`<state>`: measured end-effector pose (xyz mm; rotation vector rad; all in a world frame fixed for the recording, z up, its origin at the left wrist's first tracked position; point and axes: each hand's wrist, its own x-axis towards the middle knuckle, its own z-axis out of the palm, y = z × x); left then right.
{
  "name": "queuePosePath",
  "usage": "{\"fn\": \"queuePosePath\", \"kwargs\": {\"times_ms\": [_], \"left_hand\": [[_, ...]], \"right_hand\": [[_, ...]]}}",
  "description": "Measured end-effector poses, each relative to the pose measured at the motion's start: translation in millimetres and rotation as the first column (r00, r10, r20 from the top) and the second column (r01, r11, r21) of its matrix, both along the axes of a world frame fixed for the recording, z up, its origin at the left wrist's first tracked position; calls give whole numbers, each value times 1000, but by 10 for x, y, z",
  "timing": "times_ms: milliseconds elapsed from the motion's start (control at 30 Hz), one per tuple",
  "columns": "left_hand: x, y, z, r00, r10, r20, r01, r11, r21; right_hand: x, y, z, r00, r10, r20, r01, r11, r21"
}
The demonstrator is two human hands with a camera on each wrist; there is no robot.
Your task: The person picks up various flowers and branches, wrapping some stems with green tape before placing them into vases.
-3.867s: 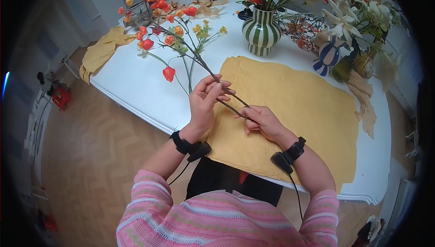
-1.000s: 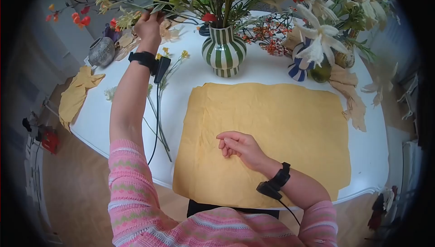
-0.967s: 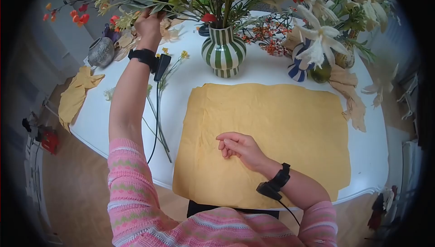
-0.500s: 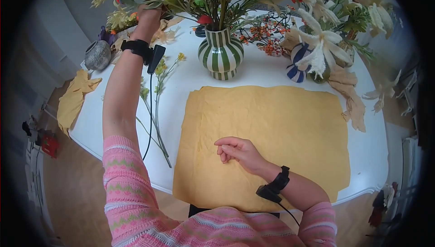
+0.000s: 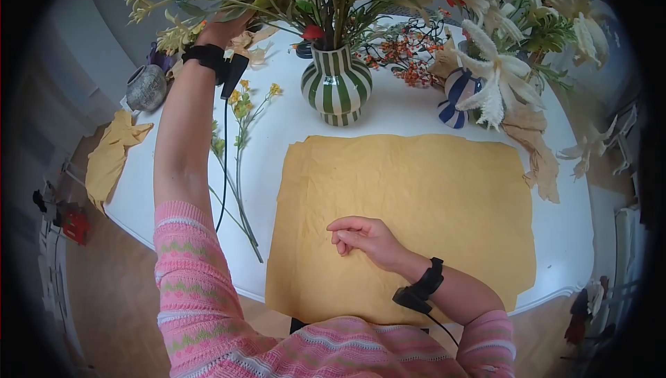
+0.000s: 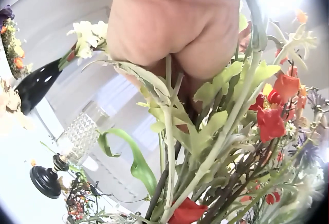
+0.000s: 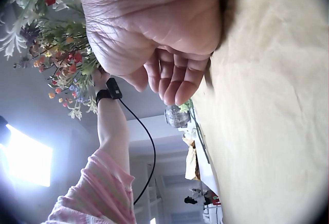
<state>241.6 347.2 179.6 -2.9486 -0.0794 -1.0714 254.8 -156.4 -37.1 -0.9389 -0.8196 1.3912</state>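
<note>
At the back left, my left hand point(image 5: 225, 29) reaches behind the leaves of a mixed bouquet point(image 5: 329, 7). In the left wrist view, stems point(image 6: 168, 126) run up into the curled palm of that hand, fingertips hidden. Orange blossoms point(image 7: 52, 95) of the branch show beyond the left hand in the right wrist view. The bouquet stands in a green-and-white striped vase point(image 5: 336, 87). My right hand point(image 5: 368, 239) rests on its side on a yellow sheet point(image 5: 430, 191), fingers loosely curled around nothing.
A blue-striped vase point(image 5: 458, 97) with white flowers stands right, beside berry sprigs point(image 5: 409, 66). Yellow-flowered stems point(image 5: 239, 191) lie under the left forearm. A grey pot point(image 5: 146, 88) and a folded yellow cloth point(image 5: 114, 152) sit at the left edge.
Both hands held the orange-blossom branch at first; the right let go and rests on the sheet. The left carried it to the bouquet, and its blossoms have gone up out of the head view.
</note>
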Motion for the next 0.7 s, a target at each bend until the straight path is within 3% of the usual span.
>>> {"fn": "queuePosePath", "kwargs": {"times_ms": [33,67,100,133,167,233,267,333,367,400,433,467,533,600,700], "left_hand": [[-2,20,5,994,-113,9,111,961,-251],[-6,-102,65,993,-114,9,112,962,-250],[-26,-346,174,982,-143,120,186,731,-656],[-38,-484,238,966,-115,231,257,337,-906],[-28,-473,249,966,-115,231,257,338,-905],[12,-458,275,985,-76,156,173,465,-868],[14,-505,297,985,-78,156,175,465,-868],[-16,-699,373,967,243,-75,-229,701,-675],[-23,-800,404,967,242,-74,-228,704,-673],[-27,-875,433,868,455,-201,-497,782,-375],[-30,-946,493,708,667,-231,-689,724,-19],[12,-673,444,711,668,-220,-687,726,-15],[135,86,276,954,273,-122,-297,913,-281],[108,-101,316,961,235,-142,-268,919,-291],[75,-362,345,977,149,-153,-203,866,-456]], "right_hand": [[3,0,-5,1000,1,0,-1,1000,-4],[5,-1,-7,1000,0,0,0,1000,-3],[6,-1,-12,1000,1,5,-1,1000,-1],[3,0,-14,1000,3,9,-3,1000,1],[0,1,-12,1000,4,9,-4,1000,3],[1,-5,-5,1000,3,1,-3,1000,-15],[-1,-7,-5,1000,1,2,-1,1000,-14],[-2,-6,-15,1000,4,-3,-4,1000,-2],[-3,-9,-23,1000,3,-3,-3,1000,2],[-4,-10,-30,1000,6,-6,-6,1000,-3],[-1,-6,-30,1000,10,-7,-10,1000,-4],[1,-1,-25,1000,7,-1,-7,1000,7],[-12,-10,-22,1000,10,5,-10,1000,3],[-8,-14,-28,1000,8,-3,-8,1000,3],[4,-15,-52,1000,13,-13,-13,1000,3]]}}
